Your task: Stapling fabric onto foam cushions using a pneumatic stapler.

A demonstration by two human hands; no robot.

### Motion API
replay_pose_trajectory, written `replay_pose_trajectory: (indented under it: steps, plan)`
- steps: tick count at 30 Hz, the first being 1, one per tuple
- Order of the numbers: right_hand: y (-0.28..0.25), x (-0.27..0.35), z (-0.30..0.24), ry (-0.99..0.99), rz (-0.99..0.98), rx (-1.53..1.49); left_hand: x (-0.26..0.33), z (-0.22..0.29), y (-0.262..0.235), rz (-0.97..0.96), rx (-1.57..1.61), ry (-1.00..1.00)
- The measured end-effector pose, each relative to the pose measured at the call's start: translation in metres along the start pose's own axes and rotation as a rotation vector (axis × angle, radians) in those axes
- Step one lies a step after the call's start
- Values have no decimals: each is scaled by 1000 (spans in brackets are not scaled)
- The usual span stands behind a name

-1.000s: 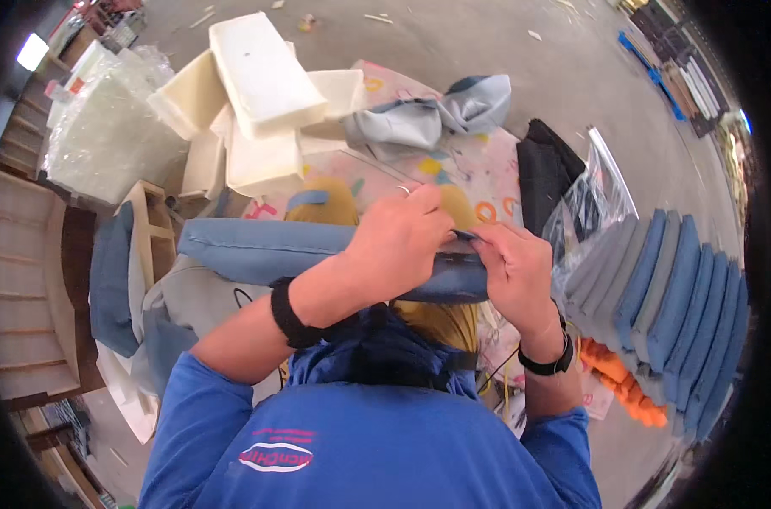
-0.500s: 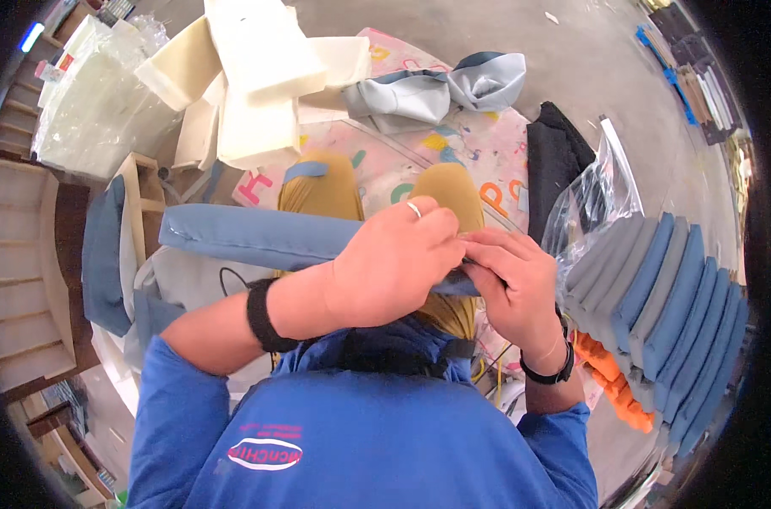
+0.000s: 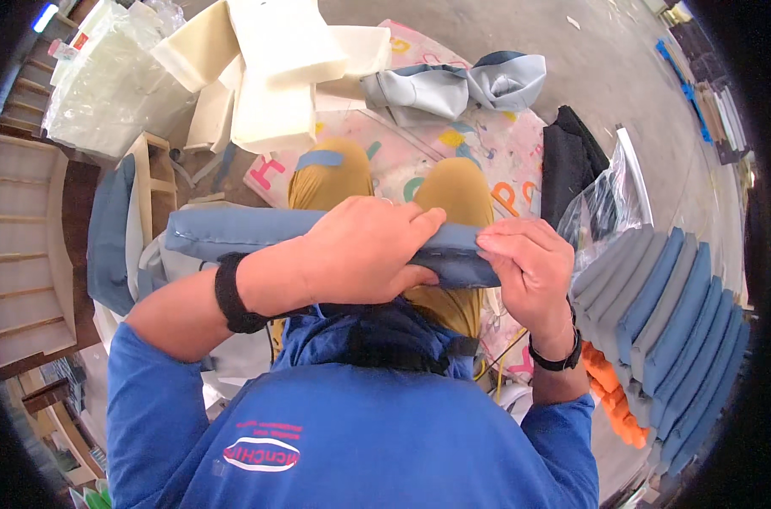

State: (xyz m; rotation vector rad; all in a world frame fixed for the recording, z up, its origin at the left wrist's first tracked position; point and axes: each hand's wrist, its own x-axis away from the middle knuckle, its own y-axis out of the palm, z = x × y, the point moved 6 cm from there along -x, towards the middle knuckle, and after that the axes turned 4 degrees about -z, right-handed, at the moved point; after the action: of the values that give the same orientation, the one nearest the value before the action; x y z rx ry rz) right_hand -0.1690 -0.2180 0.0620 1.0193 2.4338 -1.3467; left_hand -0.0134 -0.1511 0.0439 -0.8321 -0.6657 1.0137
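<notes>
A long, narrow blue padded cushion (image 3: 241,231) lies crosswise over my lap, above my knees in mustard trousers. Around its middle my left hand (image 3: 351,250) is closed, with the thumb along the near side and the fingers over the top. At the cushion's right end, my right hand (image 3: 529,259) pinches the edge between thumb and fingertips. Along the near face, between the two hands, runs a dark seam or opening; its details are too small to make out. Part of the cushion's middle is hidden under my left hand.
Cream foam blocks (image 3: 288,51) are piled ahead, beside grey-blue fabric covers (image 3: 423,92) on a pink patterned mat (image 3: 394,144). To the right stand a row of grey and blue cushions (image 3: 682,322), orange material (image 3: 613,397), clear plastic (image 3: 610,199) and a black bundle (image 3: 572,165).
My hands were close together at the cushion's right end. The left hand has slid left along the cushion and now grips it, while the right hand stays pinching the end.
</notes>
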Motion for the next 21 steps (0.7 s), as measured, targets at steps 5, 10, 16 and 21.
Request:
replay_pose_trajectory:
  steps: [5, 10, 16, 21]
  plan:
    - [2, 5, -1, 25, -56, -44, 8, 8, 6, 54, -64, 66]
    - [7, -2, -13, 140, -186, -99, 15, 12, 11, 77, -83, 80]
    - [16, 4, -21, -24, -301, 89, 25, 7, 2, 106, 44, 114]
    - [12, 22, -25, -114, -254, 171, 51, -31, -17, -295, 237, 73]
